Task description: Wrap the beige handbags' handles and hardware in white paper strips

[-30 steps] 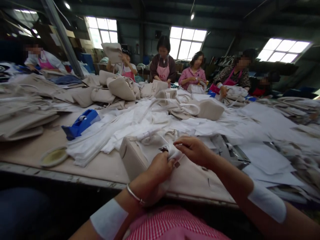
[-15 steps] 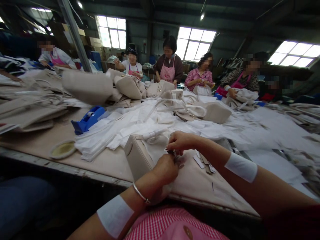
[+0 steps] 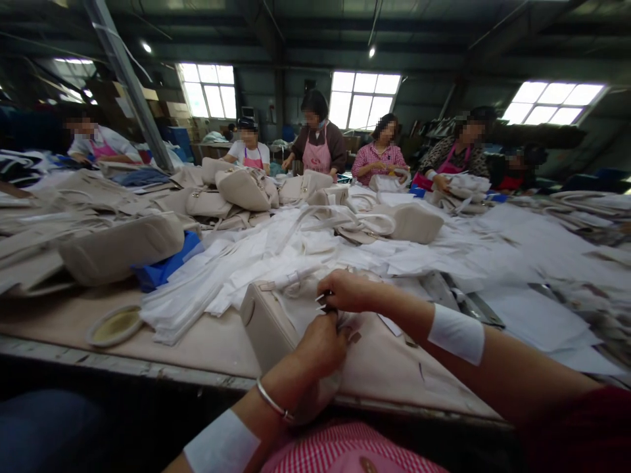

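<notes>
A beige handbag lies on its side at the near edge of the table, right in front of me. My left hand rests on the bag with its fingers curled and pinched at a small fitting on top. My right hand is just above it, fingers pinched on a small metal piece beside the bag's handle. What exactly sits between the fingertips is too small to make out. Both wrists wear white bands; a bangle is on the left wrist.
White paper sheets and more beige bags cover the middle of the table. A beige bag lies at left over a blue tape dispenser. A round yellow dish sits near the front edge. Several people work along the far side.
A beige bag has come down at the left and now lies on the table, covering most of the blue tape dispenser. My two hands stay pinched together on the bag in front of me.
</notes>
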Demonstrator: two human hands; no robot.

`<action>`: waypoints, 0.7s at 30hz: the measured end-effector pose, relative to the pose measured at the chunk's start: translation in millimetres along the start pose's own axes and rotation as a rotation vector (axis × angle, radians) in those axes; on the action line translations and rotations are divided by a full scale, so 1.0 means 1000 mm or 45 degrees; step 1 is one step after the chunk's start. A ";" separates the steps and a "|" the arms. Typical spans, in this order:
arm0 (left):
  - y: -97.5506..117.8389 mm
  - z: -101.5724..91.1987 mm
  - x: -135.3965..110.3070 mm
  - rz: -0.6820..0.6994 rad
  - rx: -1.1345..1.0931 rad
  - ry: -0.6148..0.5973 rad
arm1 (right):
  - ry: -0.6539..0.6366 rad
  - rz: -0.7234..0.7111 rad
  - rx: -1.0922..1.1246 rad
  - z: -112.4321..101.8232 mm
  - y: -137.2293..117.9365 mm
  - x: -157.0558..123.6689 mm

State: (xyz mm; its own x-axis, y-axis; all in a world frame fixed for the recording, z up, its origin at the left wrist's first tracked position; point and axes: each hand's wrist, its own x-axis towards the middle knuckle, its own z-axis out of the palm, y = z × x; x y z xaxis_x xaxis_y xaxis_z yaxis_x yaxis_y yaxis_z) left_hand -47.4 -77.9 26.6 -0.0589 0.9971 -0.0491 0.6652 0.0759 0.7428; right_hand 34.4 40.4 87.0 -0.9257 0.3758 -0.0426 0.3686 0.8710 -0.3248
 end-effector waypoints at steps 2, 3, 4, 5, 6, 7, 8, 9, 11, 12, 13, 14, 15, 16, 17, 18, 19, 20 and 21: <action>0.000 0.001 0.000 -0.030 0.004 0.006 | 0.222 -0.064 -0.156 0.008 -0.002 -0.001; 0.000 0.001 0.000 -0.041 -0.004 0.009 | 0.312 -0.090 -0.221 0.012 -0.002 -0.001; 0.000 0.000 0.000 -0.051 -0.012 0.011 | 0.395 -0.093 -0.255 0.016 -0.001 0.000; 0.000 0.000 0.000 -0.056 -0.012 0.007 | 0.484 -0.064 -0.255 0.018 0.000 0.000; 0.000 -0.001 0.000 -0.057 -0.002 -0.001 | 0.590 -0.009 -0.221 0.019 0.003 -0.001; 0.000 -0.001 0.000 -0.050 0.018 -0.007 | 0.706 0.056 -0.148 0.018 0.006 -0.001; 0.000 -0.002 0.001 -0.044 0.043 -0.009 | 0.819 0.114 -0.043 0.015 0.009 -0.003; 0.000 -0.002 0.001 -0.038 0.067 -0.010 | 0.915 0.154 0.080 0.011 0.013 -0.004; -0.001 -0.002 0.002 -0.030 0.107 -0.010 | 1.031 0.178 0.320 0.002 0.022 -0.008; -0.001 -0.001 0.002 -0.028 0.121 -0.011 | 1.045 0.180 0.417 -0.002 0.026 -0.010; -0.001 -0.001 0.003 -0.025 0.130 -0.015 | 1.024 0.188 0.497 -0.004 0.029 -0.012; -0.001 0.000 0.003 -0.023 0.135 -0.022 | 0.967 0.198 0.572 -0.006 0.031 -0.013; -0.001 0.000 0.003 -0.025 0.137 -0.032 | 0.873 0.202 0.648 -0.006 0.031 -0.014; -0.001 0.000 0.003 -0.031 0.135 -0.039 | 0.752 0.189 0.718 -0.005 0.031 -0.014; -0.001 0.000 0.003 -0.039 0.126 -0.042 | 0.616 0.156 0.771 -0.002 0.029 -0.013; 0.000 0.000 0.002 -0.046 0.113 -0.044 | 0.488 0.108 0.804 0.000 0.027 -0.011; 0.000 0.000 0.002 -0.054 0.099 -0.042 | 0.388 0.062 0.815 0.003 0.024 -0.008; 0.000 0.000 0.001 -0.060 0.093 -0.038 | 0.321 0.035 0.810 0.005 0.022 -0.005; 0.000 0.000 0.000 -0.064 0.093 -0.034 | 0.278 0.038 0.799 0.007 0.019 -0.001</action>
State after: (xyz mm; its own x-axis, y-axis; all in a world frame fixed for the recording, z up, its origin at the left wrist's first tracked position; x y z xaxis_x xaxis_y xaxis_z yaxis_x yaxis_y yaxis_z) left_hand -47.6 -77.6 27.1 -0.0743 0.9918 -0.1036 0.7147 0.1254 0.6881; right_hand 41.7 54.6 73.9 -0.8530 0.5100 0.1111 0.2132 0.5348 -0.8176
